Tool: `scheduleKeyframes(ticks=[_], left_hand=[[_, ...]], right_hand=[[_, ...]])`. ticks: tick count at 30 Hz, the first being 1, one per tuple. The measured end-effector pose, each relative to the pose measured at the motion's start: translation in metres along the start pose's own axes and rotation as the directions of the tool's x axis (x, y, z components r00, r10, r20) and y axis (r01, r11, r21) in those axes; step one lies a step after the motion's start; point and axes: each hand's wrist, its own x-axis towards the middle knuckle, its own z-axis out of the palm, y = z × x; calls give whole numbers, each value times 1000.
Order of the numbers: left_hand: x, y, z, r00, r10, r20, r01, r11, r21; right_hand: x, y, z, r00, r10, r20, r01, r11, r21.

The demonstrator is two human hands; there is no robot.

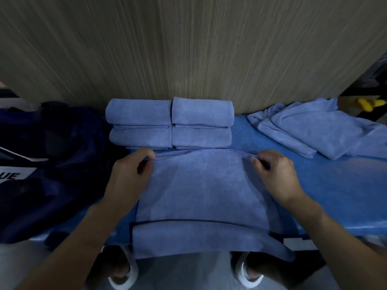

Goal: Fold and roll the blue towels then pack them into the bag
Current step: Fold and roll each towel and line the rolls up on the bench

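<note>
Pinching the far corners of the towel (201, 185) with left hand (134, 170) and right hand (274, 170), risking a crooked fold from uneven pull or knocking the rolls (201, 113).

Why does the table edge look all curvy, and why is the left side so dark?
Head view: the wide-angle lens bows straight lines, so the table edge and the flat towel curve; the light is dim, leaving the bag on the left nearly black; the wall grain smears toward the corners.
</note>
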Motion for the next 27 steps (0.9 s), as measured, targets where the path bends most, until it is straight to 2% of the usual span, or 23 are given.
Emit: scheduleKeyframes(ticks=[5,9,15,19,24,27], left_hand=[[1,-2,0,998,-44,-41,44,999,-5],[3,0,-1,986,-145,-78,139,988,-74],[9,28,-25,969,-232,-84,205,947,-249],[11,55,-52,976,-189,-105,151,945,-290],[17,87,-84,982,-155,-112,111,939,-327],[18,110,-104,983,-155,-96,102,904,-415]], right_hand=[[0,1,-1,1000,-3,-13,3,1000,29],[1,0,-5,991,126,-37,-117,977,179],[1,-16,-39,958,288,7,-270,887,375],[-1,-35,-70,933,358,27,-315,782,538],[-4,-56,-113,929,369,25,-294,695,656],[-5,-73,-142,959,285,7,-207,679,705]])
